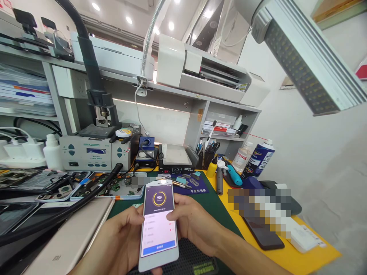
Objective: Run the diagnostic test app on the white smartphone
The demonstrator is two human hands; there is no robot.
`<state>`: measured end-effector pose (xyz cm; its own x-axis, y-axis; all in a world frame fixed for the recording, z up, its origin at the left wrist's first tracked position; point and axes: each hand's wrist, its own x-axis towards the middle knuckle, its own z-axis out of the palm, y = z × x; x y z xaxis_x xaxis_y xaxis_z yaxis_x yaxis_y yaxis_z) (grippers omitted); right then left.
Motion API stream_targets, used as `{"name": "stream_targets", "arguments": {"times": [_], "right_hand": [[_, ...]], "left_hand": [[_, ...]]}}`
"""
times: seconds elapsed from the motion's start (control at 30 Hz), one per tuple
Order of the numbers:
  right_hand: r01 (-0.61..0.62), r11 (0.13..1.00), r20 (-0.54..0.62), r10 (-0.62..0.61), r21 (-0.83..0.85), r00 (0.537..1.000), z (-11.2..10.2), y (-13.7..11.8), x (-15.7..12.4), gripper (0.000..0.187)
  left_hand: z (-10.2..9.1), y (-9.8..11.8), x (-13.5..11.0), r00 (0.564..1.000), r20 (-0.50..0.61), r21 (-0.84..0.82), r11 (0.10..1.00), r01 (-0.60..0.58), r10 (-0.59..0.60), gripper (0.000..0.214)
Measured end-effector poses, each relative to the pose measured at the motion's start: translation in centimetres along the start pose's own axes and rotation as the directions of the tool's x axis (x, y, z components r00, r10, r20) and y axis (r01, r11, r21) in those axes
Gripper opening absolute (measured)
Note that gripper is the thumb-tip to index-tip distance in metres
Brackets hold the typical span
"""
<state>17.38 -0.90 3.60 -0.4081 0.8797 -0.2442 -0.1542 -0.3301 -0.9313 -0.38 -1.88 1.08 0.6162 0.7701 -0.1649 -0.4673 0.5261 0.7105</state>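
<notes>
One white phone [157, 240] between fingers [183, 212]

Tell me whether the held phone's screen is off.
No, the phone has a lit screen showing a blue bar.

A grey rework station [88, 156] stands beside a white bottle [52, 154]. A blue aerosol can [259, 159] stands by a clear labelled bottle [241, 158].
</notes>
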Motion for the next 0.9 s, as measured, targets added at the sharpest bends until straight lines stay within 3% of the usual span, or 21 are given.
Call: {"name": "stream_targets", "arguments": {"times": [0.47,0.9], "right_hand": [[-0.003,1.000,0.018,0.003,0.018,1.000,0.0,0.0,0.1,0.039],[-0.001,1.000,0.018,0.001,0.020,1.000,0.1,0.0,0.1,0.042]], "left_hand": [[0.4,0.2,-0.3,1.000,-0.023,0.005,1.000,0.013,-0.013,0.033],[1.1,0.5,-0.3,0.995,-0.089,0.026,0.999,0.044,-0.041,0.064]]}}
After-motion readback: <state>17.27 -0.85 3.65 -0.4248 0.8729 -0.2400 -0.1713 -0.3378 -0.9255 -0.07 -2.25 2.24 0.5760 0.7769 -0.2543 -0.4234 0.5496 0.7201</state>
